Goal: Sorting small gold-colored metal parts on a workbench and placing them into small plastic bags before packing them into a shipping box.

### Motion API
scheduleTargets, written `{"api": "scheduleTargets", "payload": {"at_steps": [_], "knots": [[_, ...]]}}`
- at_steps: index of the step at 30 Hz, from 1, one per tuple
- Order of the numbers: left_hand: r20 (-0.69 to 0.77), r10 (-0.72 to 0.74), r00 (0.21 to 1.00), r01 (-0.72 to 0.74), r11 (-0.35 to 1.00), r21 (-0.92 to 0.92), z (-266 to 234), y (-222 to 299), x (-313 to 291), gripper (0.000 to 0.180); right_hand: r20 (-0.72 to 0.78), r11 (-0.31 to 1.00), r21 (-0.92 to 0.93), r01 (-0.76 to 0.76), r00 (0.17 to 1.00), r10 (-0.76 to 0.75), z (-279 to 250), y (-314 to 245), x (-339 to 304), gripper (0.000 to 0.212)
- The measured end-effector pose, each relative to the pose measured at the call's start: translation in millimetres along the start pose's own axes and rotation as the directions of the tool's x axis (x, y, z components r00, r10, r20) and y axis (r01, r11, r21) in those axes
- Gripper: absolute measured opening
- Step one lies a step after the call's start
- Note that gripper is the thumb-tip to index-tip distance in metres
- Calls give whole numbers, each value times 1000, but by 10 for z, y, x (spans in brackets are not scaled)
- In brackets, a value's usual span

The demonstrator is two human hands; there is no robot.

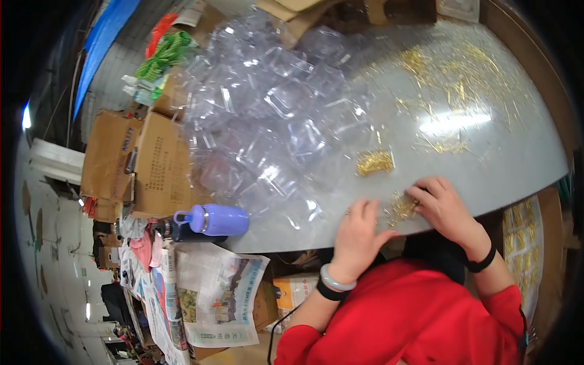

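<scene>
Near the front edge of the grey table, my left hand rests with its thumb spread away from its fingers, holding nothing that I can see. A small heap of thin gold metal pieces lies between my two hands. On the heap's right side, my right hand has its fingers curled down and drawn together; whatever is between the fingertips is hidden. Just beyond the heap stands a small clear plastic box filled with gold pieces.
Clear plastic boxes pile up across the table's left half. Loose gold pieces are scattered at the far right. A purple bottle lies at the left front edge, near cardboard boxes and a newspaper. Filled packs sit lower right.
</scene>
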State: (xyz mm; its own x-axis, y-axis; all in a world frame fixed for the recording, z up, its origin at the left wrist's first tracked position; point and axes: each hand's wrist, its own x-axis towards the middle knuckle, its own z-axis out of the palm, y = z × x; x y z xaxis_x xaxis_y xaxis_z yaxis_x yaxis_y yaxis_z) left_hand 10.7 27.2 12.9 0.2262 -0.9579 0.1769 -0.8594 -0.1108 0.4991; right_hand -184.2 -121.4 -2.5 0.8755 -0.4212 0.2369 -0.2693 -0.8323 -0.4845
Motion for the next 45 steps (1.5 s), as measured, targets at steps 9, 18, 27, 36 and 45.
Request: {"api": "scheduleTargets", "payload": {"at_steps": [9, 18, 27, 36, 45], "knots": [[53, -33, 998, 41, 985, -165, -35, -33, -15, 24, 113, 981, 36, 190, 975, -192, -80, -22, 99, 55], [141, 84, 986, -32, 942, -333, -29, -79, 234, 56, -76, 977, 120, 174, 983, -166, 25, 32, 28, 56], [199, 177, 964, -165, 984, -72, 14, 83, 347, 63, -81, 993, 10, 117, 990, -116, -96, 121, 16, 56], [-52, 6, 999, -4, 999, 33, 296, 226, 224, 44, -182, 999, 21, 40, 983, -36, -2, 63, -35, 51], [37, 85, 996, -79, 988, -131, 96, 165, 185, 46, -207, 999, -23, 28, 978, -32, -70, 74, -67, 57]]}}
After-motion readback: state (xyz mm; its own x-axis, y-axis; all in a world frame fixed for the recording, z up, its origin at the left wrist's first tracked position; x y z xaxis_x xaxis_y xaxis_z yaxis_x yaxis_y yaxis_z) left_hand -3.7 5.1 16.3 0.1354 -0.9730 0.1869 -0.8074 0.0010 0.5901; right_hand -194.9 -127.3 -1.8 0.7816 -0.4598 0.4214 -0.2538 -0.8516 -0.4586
